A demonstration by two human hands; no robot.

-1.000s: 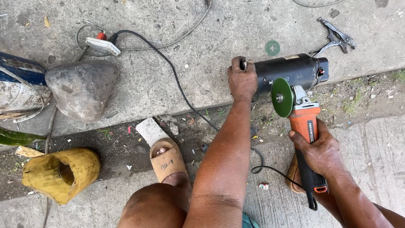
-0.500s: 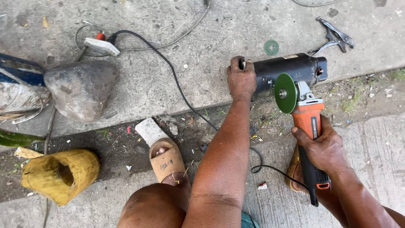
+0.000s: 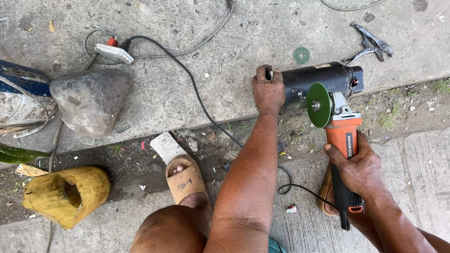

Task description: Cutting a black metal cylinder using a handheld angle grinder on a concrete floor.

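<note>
- Left hand (image 3: 268, 90) is clamped on the end of a black cylinder (image 3: 323, 80) lying on the concrete floor (image 3: 187, 28).
- Right hand (image 3: 358, 168) is wrapped around the orange angle grinder (image 3: 347, 140), whose green disc (image 3: 318, 105) touches the cylinder.

There are two hands: the left hand (image 3: 268, 91) and the right hand (image 3: 358, 169). There is one orange grinder (image 3: 344, 140), one black motor (image 3: 323, 84), one big rock (image 3: 91, 100), one yellow pot (image 3: 65, 194), one sandal (image 3: 185, 178), one plug strip (image 3: 114, 53) and one pair of pliers (image 3: 370, 44).
</note>
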